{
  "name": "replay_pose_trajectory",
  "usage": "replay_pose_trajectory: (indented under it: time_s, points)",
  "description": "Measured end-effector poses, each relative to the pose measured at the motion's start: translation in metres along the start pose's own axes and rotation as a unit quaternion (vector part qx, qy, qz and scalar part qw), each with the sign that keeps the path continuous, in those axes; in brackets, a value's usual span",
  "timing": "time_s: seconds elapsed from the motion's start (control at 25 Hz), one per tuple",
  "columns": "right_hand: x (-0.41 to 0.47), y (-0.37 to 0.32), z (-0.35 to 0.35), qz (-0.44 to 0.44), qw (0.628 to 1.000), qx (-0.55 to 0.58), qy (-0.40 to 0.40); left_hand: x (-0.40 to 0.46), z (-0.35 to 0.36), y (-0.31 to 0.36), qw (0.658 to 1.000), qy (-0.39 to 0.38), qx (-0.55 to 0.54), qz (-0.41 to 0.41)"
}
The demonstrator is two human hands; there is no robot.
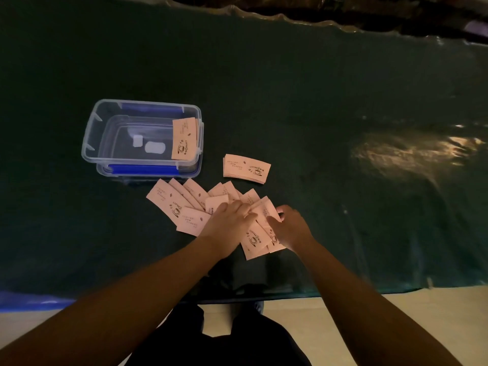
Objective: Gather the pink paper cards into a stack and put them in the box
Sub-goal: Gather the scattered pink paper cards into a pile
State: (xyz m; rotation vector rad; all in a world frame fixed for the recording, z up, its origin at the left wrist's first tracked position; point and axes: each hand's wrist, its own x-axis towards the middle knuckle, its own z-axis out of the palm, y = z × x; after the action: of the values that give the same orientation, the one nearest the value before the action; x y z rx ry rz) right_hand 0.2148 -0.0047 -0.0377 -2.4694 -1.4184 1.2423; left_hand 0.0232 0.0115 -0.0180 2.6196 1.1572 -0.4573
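Observation:
Several pink paper cards [174,204] with a coffee-cup print lie fanned out on the dark green table cover, just in front of a clear plastic box [91,133]. One group of cards [184,138] leans inside the box against its right wall. A small neat stack [247,169] lies to the right of the box. My left hand [228,225] rests flat on the middle of the spread, fingers on the cards. My right hand [289,228] pinches the right-hand cards [254,241] at their edge.
The box sits on its blue-handled lid [145,170] and has two small white labels [154,147] on its floor. The table's near edge [343,293] runs just below my forearms, with pale floor beyond. A crumpled clear sheet lines the far edge [290,19].

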Motion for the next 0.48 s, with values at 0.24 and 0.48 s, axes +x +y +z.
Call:
replay_pose_trajectory:
  time_s: [0.24,0.48]
  points:
    - [0.000,0.000,0.007,0.002,1.000,0.003,0.007,-0.023,0.015,0.014,0.984,-0.024,-0.131,-0.122]
    - [-0.002,0.000,0.013,-0.008,1.000,0.020,0.011,-0.030,0.023,0.030,0.885,0.012,-0.363,-0.292]
